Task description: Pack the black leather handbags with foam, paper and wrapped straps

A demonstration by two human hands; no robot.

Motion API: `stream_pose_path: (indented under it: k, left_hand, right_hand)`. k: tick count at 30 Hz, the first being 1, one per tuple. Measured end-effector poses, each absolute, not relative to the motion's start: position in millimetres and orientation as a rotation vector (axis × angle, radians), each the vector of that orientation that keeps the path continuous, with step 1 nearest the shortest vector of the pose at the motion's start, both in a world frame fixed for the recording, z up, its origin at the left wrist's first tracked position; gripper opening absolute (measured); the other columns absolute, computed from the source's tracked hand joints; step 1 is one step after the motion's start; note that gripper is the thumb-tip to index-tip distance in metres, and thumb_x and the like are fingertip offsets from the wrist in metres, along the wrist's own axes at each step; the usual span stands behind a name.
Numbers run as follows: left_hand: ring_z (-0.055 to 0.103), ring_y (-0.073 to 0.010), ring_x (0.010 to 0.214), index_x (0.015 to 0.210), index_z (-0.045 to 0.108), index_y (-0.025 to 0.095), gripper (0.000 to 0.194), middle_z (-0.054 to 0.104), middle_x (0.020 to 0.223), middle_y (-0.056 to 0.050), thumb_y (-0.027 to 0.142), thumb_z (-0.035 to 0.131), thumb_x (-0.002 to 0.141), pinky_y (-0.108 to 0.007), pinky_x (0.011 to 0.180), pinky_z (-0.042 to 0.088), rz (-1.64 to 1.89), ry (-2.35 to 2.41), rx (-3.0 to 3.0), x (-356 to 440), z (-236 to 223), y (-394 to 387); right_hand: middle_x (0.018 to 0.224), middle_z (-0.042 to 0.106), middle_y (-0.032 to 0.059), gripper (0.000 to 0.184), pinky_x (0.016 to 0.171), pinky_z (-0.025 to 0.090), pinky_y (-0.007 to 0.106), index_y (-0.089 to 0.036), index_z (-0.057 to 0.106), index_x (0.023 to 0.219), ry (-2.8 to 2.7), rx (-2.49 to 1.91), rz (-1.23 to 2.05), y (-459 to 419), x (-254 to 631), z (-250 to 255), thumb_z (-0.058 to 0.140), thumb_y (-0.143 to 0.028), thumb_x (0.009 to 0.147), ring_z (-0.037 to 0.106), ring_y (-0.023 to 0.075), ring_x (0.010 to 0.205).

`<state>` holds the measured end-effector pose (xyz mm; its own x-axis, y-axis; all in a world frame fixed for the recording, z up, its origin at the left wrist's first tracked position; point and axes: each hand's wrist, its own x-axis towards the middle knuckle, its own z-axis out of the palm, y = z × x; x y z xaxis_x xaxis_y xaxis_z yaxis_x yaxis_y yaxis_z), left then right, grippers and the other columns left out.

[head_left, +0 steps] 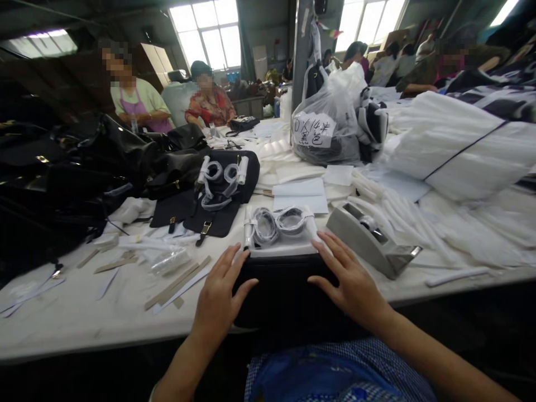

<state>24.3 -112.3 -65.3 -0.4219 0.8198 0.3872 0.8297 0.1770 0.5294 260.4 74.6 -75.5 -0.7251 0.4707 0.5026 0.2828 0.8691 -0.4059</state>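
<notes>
A black bag point(285, 287) lies in front of me at the table's near edge. My left hand point(224, 287) rests along its left side, fingers stretched forward and thumb apart. Along the right side lies my right hand point(345, 273), its fingers also straight and the thumb spread over the black surface. Just beyond the fingertips, two coiled straps point(266, 226) wrapped in clear plastic sit on the bag's far part, between white wrapped pieces. Close to my right hand stands a grey tape dispenser point(368, 237).
Another black bag point(245, 184) with wrapped straps lies farther off, near a heap of black bags point(104, 156). Cardboard strips point(178, 282) lie at left. A stuffed plastic bag point(330, 120) and white foam bundle point(464, 145) stand at right. Several people work beyond.
</notes>
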Motion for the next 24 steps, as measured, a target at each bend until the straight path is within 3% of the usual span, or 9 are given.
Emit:
stream_pose_path:
  k: [2,5,8,10,15,19,24]
  left_hand:
    - [0.039,-0.0308,0.141,0.147,0.042,0.024,0.066,0.042,0.154,-0.013,0.04,0.067,0.088,-0.052,0.115,0.036,-1.073,-2.505,-1.712,8,-77,-103]
    - [0.05,-0.0324,0.133,0.154,0.025,0.025,0.085,0.041,0.154,-0.016,0.044,0.07,0.084,-0.052,0.11,0.042,-1.283,-2.749,-1.677,-4,-88,-103]
    - [0.053,-0.0318,0.13,0.155,0.021,0.03,0.095,0.042,0.153,-0.014,0.045,0.076,0.078,-0.05,0.107,0.045,-1.607,-2.874,-1.53,-7,-92,-109]
    - [0.051,-0.0326,0.132,0.154,0.022,0.031,0.1,0.044,0.151,-0.013,0.045,0.08,0.073,-0.049,0.108,0.046,-1.777,-2.908,-1.434,-9,-96,-112]
    - [0.054,-0.0334,0.129,0.152,0.028,0.026,0.103,0.057,0.138,-0.015,0.046,0.084,0.068,-0.048,0.111,0.042,-1.91,-3.074,-1.342,-20,-108,-116]
    - [0.055,-0.0339,0.128,0.134,0.053,0.025,0.081,0.062,0.133,-0.012,0.053,0.084,0.065,-0.046,0.109,0.044,-1.691,-3.207,-1.465,-28,-103,-117]
    - [0.065,-0.0304,0.111,0.119,0.061,0.026,0.073,0.069,0.116,-0.007,0.057,0.086,0.057,-0.039,0.095,0.055,-1.248,-3.285,-1.736,-39,-85,-108]
  right_hand:
    - [0.159,0.035,0.007,0.077,0.117,0.036,0.052,-0.031,0.034,0.152,-2.411,-0.69,0.636,90,258,-74,0.07,-0.038,0.085,0.036,0.0309,0.143]
    - [0.157,0.037,0.0112,0.088,0.114,0.039,0.05,-0.029,0.025,0.155,-2.205,-0.862,1.203,102,263,-81,0.071,-0.047,0.083,0.046,0.03,0.137]
    - [0.149,0.047,0.0179,0.094,0.112,0.04,0.049,-0.024,0.013,0.158,-1.9,-0.921,1.81,108,271,-92,0.064,-0.055,0.086,0.052,0.0295,0.132]
    - [0.145,0.052,0.0189,0.097,0.112,0.039,0.048,-0.021,0.014,0.158,-1.819,-0.878,2.041,113,274,-98,0.064,-0.059,0.084,0.051,0.0305,0.133]
    - [0.141,0.057,0.0167,0.111,0.109,0.042,0.047,-0.021,0.023,0.157,-2.009,-0.835,2.07,128,278,-99,0.075,-0.066,0.07,0.052,0.035,0.131]
    - [0.132,0.063,0.0113,0.084,0.106,0.046,0.042,-0.023,0.056,0.139,-2.401,-0.841,1.826,133,276,-81,0.083,-0.053,0.066,0.056,0.0357,0.125]
    - [0.122,0.067,0.0093,0.063,0.098,0.051,0.036,-0.023,0.064,0.128,-2.556,-0.71,1.879,144,265,-61,0.08,-0.047,0.072,0.064,0.0302,0.113]
